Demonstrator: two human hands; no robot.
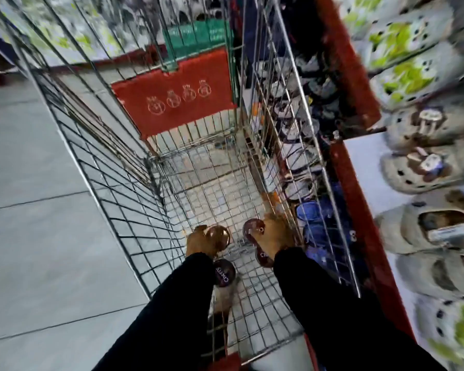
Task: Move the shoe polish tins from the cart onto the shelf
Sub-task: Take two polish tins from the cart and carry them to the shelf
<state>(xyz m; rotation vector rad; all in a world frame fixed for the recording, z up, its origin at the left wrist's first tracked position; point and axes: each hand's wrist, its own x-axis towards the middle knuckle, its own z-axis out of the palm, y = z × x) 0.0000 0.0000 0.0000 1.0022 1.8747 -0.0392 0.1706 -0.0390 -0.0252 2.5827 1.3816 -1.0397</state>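
Both hands reach into the cart (113, 199) — left hand (202, 243) grasping one tin (219, 236), right hand (275, 236) gripping another tin (253, 230). Small, rigid, probably light (slick lids, I'd judge) — best pinched across the rim.

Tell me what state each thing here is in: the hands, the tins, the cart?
Left hand: closed on a tin.
Right hand: holding a tin, maybe a second.
Loose tin: lying on the cart floor.
Cart: nearly emptied.
Shelf: stocked with clogs.

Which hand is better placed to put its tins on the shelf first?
Right. The right hand already grips tins beside the cart wall nearest the shelf; the left hand is farther away.
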